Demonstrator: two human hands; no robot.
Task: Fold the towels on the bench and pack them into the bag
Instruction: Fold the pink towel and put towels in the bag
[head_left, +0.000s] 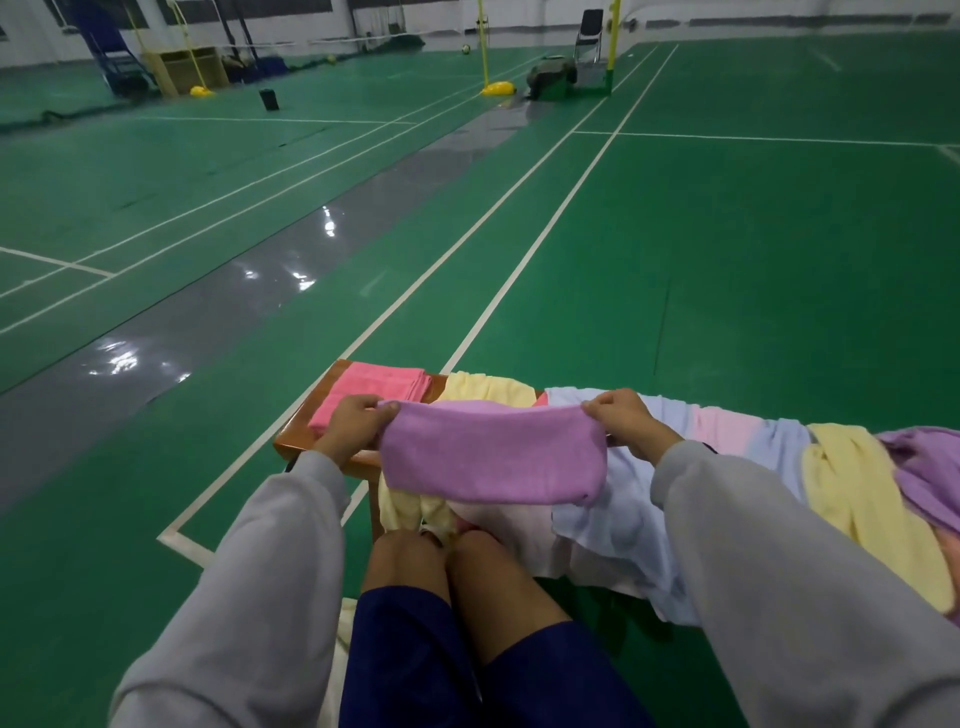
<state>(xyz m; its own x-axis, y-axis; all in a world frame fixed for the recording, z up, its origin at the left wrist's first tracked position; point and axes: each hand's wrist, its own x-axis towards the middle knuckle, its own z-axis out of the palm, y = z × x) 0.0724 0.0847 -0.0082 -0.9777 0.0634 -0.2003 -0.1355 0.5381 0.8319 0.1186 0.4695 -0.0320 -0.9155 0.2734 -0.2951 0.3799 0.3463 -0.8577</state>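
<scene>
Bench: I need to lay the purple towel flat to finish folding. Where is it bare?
Only thin strips of the bench show bare, around the pink stack at the left end. Behind and right of the purple towel, loose towels cover everything.

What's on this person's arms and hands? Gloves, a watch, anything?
Both arms are in loose, plain light grey long sleeves, the left sleeve and right sleeve, reaching the wrists. The left hand and right hand are bare: no gloves, and no watch or ring shows.
</scene>
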